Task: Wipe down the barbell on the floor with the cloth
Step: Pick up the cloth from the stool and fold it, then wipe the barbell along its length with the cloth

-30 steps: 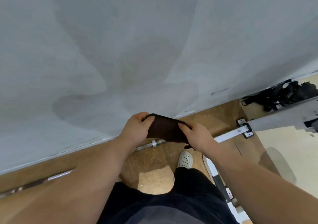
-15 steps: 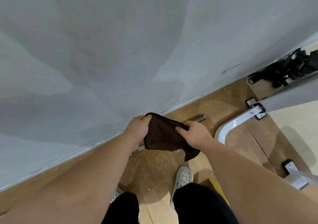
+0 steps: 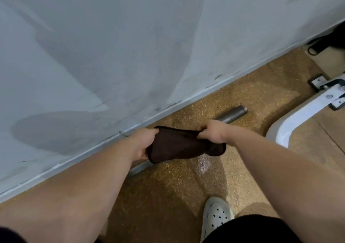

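A dark brown cloth [image 3: 179,145] is stretched between my two hands just above the floor. My left hand [image 3: 142,143] grips its left edge and my right hand [image 3: 212,131] grips its right edge, with a loose corner hanging below the right hand. The steel barbell [image 3: 232,115] lies on the speckled tan floor along the base of the grey wall. Its bare right end sticks out past my right hand. A short stretch of the bar shows below the cloth near my left wrist; the part between is hidden by cloth and hands.
A grey wall [image 3: 130,47] fills the upper view, meeting the floor close behind the bar. A white curved machine frame [image 3: 298,119] with a bolted foot stands at right. Black straps [image 3: 324,41] lie at the far right. My white perforated shoe [image 3: 216,214] is near the bottom.
The view has tilted down and closed in on the floor. Both hands have lowered the cloth over the barbell and pulled it taut; more of the bar's right end shows.
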